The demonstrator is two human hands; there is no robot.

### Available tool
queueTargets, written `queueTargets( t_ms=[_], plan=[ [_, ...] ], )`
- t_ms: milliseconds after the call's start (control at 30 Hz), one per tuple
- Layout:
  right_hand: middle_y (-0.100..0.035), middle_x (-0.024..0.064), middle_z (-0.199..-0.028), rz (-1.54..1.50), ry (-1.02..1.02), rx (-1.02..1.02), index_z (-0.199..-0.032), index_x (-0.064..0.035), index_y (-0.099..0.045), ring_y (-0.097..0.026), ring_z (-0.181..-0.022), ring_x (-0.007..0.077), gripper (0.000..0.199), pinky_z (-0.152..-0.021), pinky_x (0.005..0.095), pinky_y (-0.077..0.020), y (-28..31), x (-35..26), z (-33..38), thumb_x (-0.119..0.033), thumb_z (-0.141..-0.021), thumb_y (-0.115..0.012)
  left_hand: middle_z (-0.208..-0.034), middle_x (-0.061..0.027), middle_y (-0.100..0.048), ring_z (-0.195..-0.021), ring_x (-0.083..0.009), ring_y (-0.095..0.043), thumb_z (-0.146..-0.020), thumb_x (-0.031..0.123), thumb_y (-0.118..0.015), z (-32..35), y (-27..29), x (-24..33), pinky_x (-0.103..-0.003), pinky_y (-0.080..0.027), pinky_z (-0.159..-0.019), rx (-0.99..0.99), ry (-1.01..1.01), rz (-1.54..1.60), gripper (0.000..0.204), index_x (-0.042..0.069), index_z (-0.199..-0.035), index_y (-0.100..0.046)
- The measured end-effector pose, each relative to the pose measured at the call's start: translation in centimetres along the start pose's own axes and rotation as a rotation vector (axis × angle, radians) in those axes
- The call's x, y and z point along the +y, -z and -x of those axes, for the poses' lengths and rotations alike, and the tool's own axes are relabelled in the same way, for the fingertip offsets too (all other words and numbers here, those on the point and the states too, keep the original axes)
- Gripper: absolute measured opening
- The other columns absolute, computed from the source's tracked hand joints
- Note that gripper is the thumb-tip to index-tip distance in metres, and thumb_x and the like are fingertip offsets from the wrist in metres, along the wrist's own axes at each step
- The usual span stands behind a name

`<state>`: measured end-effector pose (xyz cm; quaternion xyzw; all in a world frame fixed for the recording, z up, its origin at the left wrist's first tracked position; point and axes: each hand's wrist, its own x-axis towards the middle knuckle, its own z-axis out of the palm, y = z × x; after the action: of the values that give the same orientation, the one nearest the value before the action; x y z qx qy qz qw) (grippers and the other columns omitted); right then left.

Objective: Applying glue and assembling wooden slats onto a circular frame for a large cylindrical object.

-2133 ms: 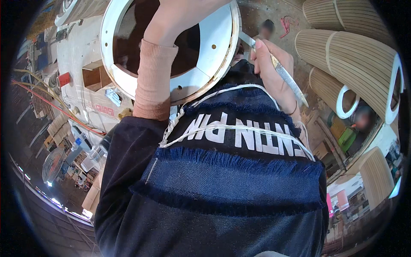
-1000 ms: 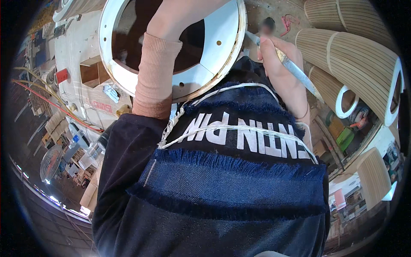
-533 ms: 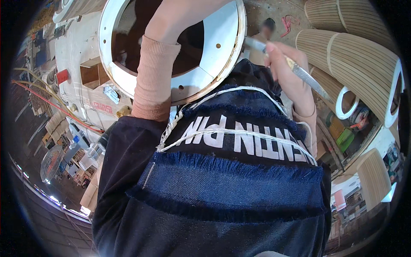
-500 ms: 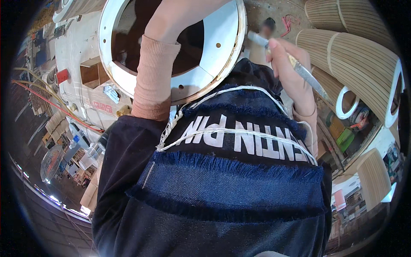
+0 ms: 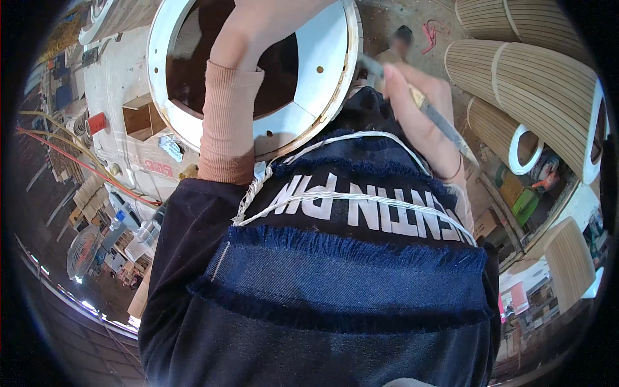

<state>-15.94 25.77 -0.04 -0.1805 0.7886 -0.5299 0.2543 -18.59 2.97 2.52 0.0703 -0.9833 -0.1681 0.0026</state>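
My left arm (image 5: 232, 122) in a tan ribbed cuff reaches across a round hollow piece with a white end ring (image 5: 314, 90). The left hand (image 5: 271, 22) lies over the ring's far part, its fingers cut off by the top edge. My right hand (image 5: 422, 106) is closed round the middle of a slim scraper (image 5: 442, 124) with metal at both ends. One end tapers toward me at the lower right; the flat end is close to the ring's right edge. Whether it touches is hard to tell. Yellowish residue marks the ring's outer edge.
Several slatted wooden barrel-shaped shells (image 5: 516, 77) lie at the right. A whitish worktop (image 5: 122, 77) on the left carries a small open wooden box (image 5: 143, 119) and a red item (image 5: 97, 122). Hoses (image 5: 84, 161) run past it. Another person (image 5: 401, 45) is beyond, face blurred.
My right hand has moved left with the scraper, bringing its flat end up to the ring's edge. The round piece and my left arm have shifted slightly left in view.
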Motion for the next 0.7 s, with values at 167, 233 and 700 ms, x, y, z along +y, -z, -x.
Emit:
queueTargets(
  t_ms=[167,233,700],
  plan=[
    [-0.056,0.0195,-0.063,0.079,0.036,0.081,-0.082,-0.0026,-0.065,-0.057,-0.058,0.0361,0.03,-0.056,0.0403,-0.0424,-0.8,0.6,-0.7,-0.027,-0.096,-0.055,-0.154,-0.0221,-0.027,-0.145,-0.0449,-0.014,-0.087,0.055,-0.063,0.1,0.0,0.0,-0.063,-0.009,-0.113,-0.02,0.036,-0.02,0.064,0.016,-0.136,-0.047],
    [-0.057,0.0199,-0.063,0.027,0.015,0.087,-0.082,-0.003,-0.066,-0.056,-0.058,0.0359,0.028,-0.058,0.0406,-0.0421,-1.4,0.6,0.0,-0.025,-0.096,-0.055,-0.154,-0.0218,-0.027,-0.145,-0.0449,-0.013,-0.087,0.055,-0.063,0.0,0.0,-0.1,-0.062,-0.009,-0.113,-0.017,0.04,-0.015,0.064,0.017,-0.136,-0.047],
    [-0.054,0.018,-0.058,0.0,0.096,0.079,-0.073,-0.0003,-0.061,-0.059,-0.055,0.032,0.034,-0.054,0.0385,-0.0429,-0.9,1.0,-0.2,-0.026,-0.095,-0.056,-0.153,-0.0205,-0.029,-0.144,-0.046,-0.015,-0.087,0.052,-0.064,0.1,-0.2,-0.2,-0.061,-0.012,-0.113,0.017,-0.009,-0.022,0.063,0.015,-0.135,-0.047]
  ],
)
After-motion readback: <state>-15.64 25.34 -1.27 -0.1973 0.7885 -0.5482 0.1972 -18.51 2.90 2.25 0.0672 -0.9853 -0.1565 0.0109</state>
